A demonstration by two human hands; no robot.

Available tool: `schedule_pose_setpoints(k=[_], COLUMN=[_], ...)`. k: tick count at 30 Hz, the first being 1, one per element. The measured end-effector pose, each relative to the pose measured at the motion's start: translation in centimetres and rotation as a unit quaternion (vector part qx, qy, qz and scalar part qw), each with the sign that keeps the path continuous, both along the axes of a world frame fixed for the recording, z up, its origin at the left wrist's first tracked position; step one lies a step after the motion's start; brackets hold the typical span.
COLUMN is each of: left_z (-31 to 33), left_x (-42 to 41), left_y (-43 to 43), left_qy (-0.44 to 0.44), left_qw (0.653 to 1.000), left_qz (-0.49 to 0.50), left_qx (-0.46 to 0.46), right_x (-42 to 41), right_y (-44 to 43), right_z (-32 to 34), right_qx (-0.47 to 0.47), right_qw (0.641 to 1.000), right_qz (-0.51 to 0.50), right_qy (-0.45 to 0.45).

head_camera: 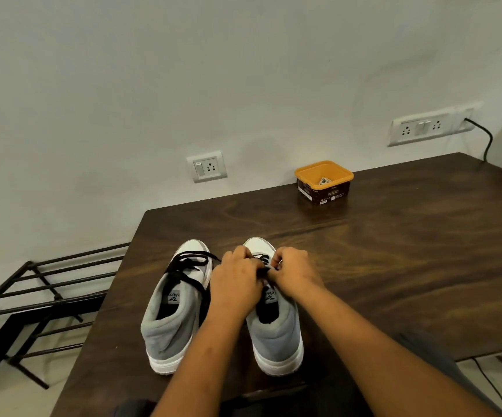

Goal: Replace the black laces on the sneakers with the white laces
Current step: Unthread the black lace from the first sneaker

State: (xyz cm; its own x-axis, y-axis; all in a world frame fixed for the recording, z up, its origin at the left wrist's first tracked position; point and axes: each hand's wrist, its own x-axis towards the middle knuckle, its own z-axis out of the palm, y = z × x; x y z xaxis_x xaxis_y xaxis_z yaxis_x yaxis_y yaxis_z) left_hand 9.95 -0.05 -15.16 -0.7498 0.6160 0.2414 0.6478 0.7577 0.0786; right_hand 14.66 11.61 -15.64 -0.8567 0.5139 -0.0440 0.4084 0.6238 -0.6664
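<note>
Black lace (262, 269) on the sneaker (277, 335) at lower centre is pinched from both sides. The left hand (237, 275) and right hand (292, 273) meet knuckles-up over the eyelets, fingers curled down, forearms angling in from the bottom edge. Second sneaker (168, 320) sits just left on the worktop (394, 251), laced in black.

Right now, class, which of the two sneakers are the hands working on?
The right sneaker: the left hand and right hand both pinch its black lace; the left sneaker has its lace unheld.
</note>
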Motion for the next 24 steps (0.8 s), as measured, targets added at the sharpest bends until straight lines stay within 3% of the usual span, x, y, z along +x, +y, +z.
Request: schedule_pose_setpoints(k=[3, 5, 6, 8, 10, 14, 15, 16, 17, 18, 21, 22, 24], left_z=[-0.5, -0.5, -0.2, 0.8, 1.9, 3.5, 3.7, 3.7, 3.7, 3.4, 1.8, 1.4, 0.7], left_x=[-0.5, -0.7, -0.8, -1.1, -1.4, -2.8, -3.3, -3.9, -4.4, -4.8, -4.4, -4.0, -2.9], left_y=[0.4, 0.4, 0.3, -0.3, -1.2, -3.8, -4.9, -5.8, -6.6, -7.1, -6.7, -6.1, -4.8], left_qy=[0.042, -0.039, -0.107, -0.231, -0.326, -0.395, -0.396, -0.396, -0.399, -0.396, -0.336, -0.308, -0.251], left_qw=[0.999, 0.983, 0.950, 0.822, 0.676, 0.350, 0.308, 0.304, 0.338, 0.409, 0.731, 0.816, 0.924], left_qz=[-0.006, 0.014, 0.041, 0.127, 0.186, 0.147, 0.138, 0.141, 0.159, 0.185, 0.227, 0.206, 0.150], left_qx=[0.034, 0.177, 0.290, 0.505, 0.635, 0.837, 0.854, 0.855, 0.838, 0.801, 0.548, 0.445, 0.245], right_x=[0.1, 0.1, 0.1, 0.1, 0.0, 0.0, 0.0, 0.0, 0.0, 0.0, 0.0, 0.0, 0.0], right_y=[0.1, 0.2, 0.2, 0.2, 0.1, 0.2, 0.3, 0.3, 0.3, 0.3, -0.1, -0.2, -0.5], right_z=[-0.1, -0.1, -0.2, -0.2, -0.3, -0.4, -0.4, -0.5, -0.5, -0.5, -0.3, -0.3, -0.2], right_qx=[-0.012, -0.016, -0.016, -0.018, -0.019, -0.025, -0.026, -0.027, -0.026, -0.023, 0.002, 0.020, 0.072], right_qw=[1.000, 1.000, 1.000, 1.000, 1.000, 0.999, 0.999, 0.999, 0.999, 1.000, 1.000, 0.999, 0.995], right_qz=[-0.005, -0.013, -0.015, -0.016, -0.015, -0.019, -0.020, -0.020, -0.018, -0.015, 0.013, 0.031, 0.069], right_qy=[0.001, 0.004, 0.005, 0.004, 0.004, 0.007, 0.009, 0.009, 0.009, 0.009, 0.017, 0.021, 0.021])
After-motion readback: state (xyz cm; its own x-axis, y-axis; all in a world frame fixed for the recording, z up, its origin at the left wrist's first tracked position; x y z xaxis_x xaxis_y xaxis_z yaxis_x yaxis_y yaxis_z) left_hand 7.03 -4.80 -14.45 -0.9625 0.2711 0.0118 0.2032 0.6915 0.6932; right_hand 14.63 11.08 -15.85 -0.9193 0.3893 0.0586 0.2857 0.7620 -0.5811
